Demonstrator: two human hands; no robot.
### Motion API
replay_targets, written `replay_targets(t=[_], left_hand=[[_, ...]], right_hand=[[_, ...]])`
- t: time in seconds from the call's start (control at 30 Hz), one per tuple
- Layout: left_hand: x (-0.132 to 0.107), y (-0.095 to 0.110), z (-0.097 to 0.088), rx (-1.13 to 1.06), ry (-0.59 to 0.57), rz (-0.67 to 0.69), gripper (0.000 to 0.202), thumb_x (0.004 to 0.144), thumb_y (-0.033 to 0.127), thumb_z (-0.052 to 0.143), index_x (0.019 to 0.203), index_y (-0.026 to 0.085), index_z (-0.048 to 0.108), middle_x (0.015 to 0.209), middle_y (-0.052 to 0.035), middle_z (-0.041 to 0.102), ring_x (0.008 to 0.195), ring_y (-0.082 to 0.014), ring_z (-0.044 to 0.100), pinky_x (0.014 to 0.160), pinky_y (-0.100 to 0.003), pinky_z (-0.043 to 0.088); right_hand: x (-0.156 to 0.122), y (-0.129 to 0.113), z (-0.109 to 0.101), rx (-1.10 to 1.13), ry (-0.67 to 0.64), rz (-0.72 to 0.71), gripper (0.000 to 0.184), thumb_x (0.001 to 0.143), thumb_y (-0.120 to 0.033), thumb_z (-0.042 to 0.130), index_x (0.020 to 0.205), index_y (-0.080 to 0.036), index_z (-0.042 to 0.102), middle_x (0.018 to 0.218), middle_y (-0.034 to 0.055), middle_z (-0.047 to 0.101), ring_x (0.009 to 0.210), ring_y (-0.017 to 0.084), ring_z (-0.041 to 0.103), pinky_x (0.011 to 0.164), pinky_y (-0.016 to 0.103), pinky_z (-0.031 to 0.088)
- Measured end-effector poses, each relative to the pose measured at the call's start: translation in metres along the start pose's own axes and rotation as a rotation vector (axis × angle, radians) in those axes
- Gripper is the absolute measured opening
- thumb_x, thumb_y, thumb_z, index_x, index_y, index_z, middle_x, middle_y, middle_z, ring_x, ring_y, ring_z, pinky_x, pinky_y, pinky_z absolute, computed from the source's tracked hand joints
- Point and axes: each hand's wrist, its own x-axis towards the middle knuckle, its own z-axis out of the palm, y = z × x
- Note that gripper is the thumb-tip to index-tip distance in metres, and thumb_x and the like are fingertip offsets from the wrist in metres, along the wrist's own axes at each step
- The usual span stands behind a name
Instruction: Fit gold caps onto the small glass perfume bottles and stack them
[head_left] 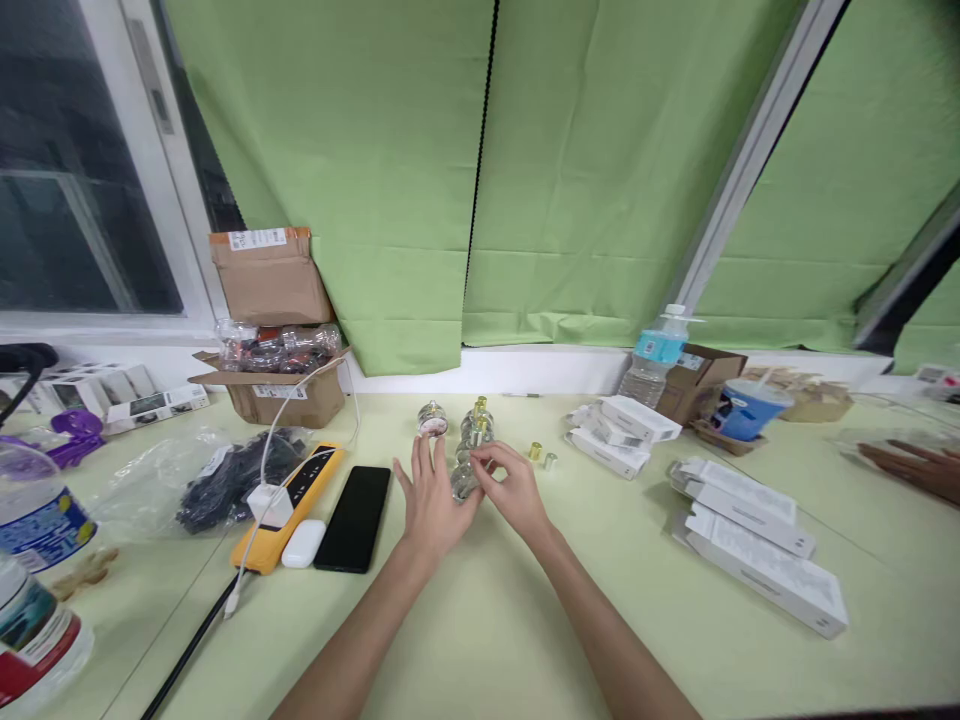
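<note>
Both my hands meet at a cluster of small clear glass bottles (472,440) standing in a row on the pale green table (487,620). My left hand (429,497) has its fingers stretched out and apart, resting against the left side of the nearest bottle. My right hand (512,487) curls its fingers round the nearest bottle from the right. A round glass bottle with a pink label (433,420) stands just beyond my left hand. Two small gold and silver caps (541,455) lie to the right of the bottles.
A black phone (354,518), a white earbud case (303,544) and a yellow device (289,510) with a charger lie left. Cardboard boxes (271,330), a bag of dark parts (225,480) and water bottles (658,355) surround them. White cartons (754,545) lie right. Another person's hand (911,468) rests far right.
</note>
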Motion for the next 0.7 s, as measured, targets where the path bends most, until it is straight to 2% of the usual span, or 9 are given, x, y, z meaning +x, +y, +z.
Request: replay_targets(t=[0.1, 0.2, 0.37, 0.7], left_hand=[[-0.001, -0.001, 0.009, -0.245, -0.035, 0.088, 0.069, 0.084, 0.029, 0.063, 0.145, 0.022, 0.031, 0.147, -0.0166, 0.043, 0.140, -0.0325, 0.037, 0.114, -0.057, 0.029], [0.000, -0.008, 0.022, -0.520, -0.116, 0.096, 0.055, 0.085, 0.022, 0.060, 0.137, 0.023, 0.043, 0.137, -0.0128, 0.054, 0.129, -0.0276, 0.051, 0.106, -0.045, 0.043], [0.006, -0.019, 0.030, -0.684, -0.229, -0.002, 0.036, 0.087, 0.019, 0.058, 0.123, 0.023, 0.055, 0.122, -0.0089, 0.065, 0.112, -0.0243, 0.063, 0.098, -0.040, 0.048], [0.010, -0.022, 0.028, -0.724, -0.271, -0.049, 0.036, 0.083, 0.019, 0.063, 0.119, 0.022, 0.059, 0.117, -0.0063, 0.069, 0.106, -0.0231, 0.065, 0.095, -0.037, 0.049]], right_hand=[[0.000, 0.000, 0.001, 0.005, 0.004, 0.003, 0.015, 0.091, -0.030, 0.059, 0.092, -0.023, 0.072, 0.094, 0.0065, 0.069, 0.080, 0.019, 0.063, 0.071, 0.032, 0.054], [0.001, 0.001, 0.001, 0.011, 0.004, 0.013, 0.015, 0.091, -0.030, 0.059, 0.092, -0.024, 0.073, 0.095, 0.0062, 0.069, 0.082, 0.019, 0.064, 0.071, 0.033, 0.054], [0.001, 0.001, 0.001, 0.026, 0.005, 0.021, 0.016, 0.090, -0.032, 0.061, 0.091, -0.024, 0.075, 0.095, 0.0070, 0.069, 0.083, 0.020, 0.064, 0.071, 0.033, 0.054], [0.005, 0.002, -0.006, 0.086, -0.078, 0.093, 0.017, 0.088, -0.037, 0.063, 0.088, -0.024, 0.075, 0.097, 0.0074, 0.071, 0.087, 0.022, 0.066, 0.072, 0.035, 0.054]])
